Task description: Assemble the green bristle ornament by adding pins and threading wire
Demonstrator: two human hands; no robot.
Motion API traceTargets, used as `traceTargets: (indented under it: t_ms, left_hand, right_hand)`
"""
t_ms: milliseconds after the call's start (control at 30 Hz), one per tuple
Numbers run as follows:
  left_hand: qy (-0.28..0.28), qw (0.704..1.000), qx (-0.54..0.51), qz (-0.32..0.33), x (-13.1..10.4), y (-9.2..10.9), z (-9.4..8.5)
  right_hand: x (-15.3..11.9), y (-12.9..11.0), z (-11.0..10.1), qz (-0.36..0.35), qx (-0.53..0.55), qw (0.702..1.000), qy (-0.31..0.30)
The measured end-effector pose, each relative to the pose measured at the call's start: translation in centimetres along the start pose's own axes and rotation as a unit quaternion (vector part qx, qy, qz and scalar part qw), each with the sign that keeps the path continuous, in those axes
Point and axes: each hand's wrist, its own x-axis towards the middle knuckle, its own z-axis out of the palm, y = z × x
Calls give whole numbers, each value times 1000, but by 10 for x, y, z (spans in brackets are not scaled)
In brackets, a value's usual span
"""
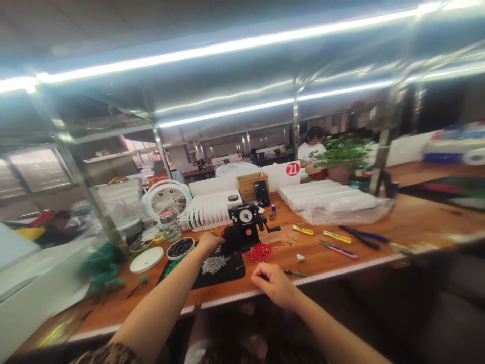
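Note:
My left hand reaches over the black mat, its fingers together beside the base of a black hand-cranked device with a round dial. Any small thing in those fingers is hidden. Just below that hand lies a heap of small silver metal pieces. My right hand is curled closed at the table's front edge; what it may hold does not show. A pile of small red pieces lies between it and the device. Left of my left wrist stands a white bowl of black pieces.
A white lid, a glass jar and a fan stand at left. Yellow-handled tools, pliers and pink-handled snips lie at right. Plastic-wrapped white rolls lie behind them. A person sits beyond.

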Motion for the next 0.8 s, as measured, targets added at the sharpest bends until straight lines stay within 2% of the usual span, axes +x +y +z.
traceTargets:
  t_ms: [167, 367, 500, 667, 800]
  left_hand:
    - [-18, 1000, -17, 9, -1, -14, 9]
    - [11, 999, -17, 33, 2, -17, 10]
    - [37, 998, -6, 57, -6, -18, 6]
    - [49, 996, -10, 69, -28, -11, 5]
    - [18, 993, -52, 101, -64, 1, 18]
  right_hand:
    - [0, 1, 0, 5, 15, 1000, -11]
    - [3, 1, -2, 27, 60, 998, -4]
    - [11, 2, -2, 85, 126, 988, 1]
    - [24, 4, 4, 145, 215, 965, 36]
    - [28, 2, 11, 146, 293, 943, 59]
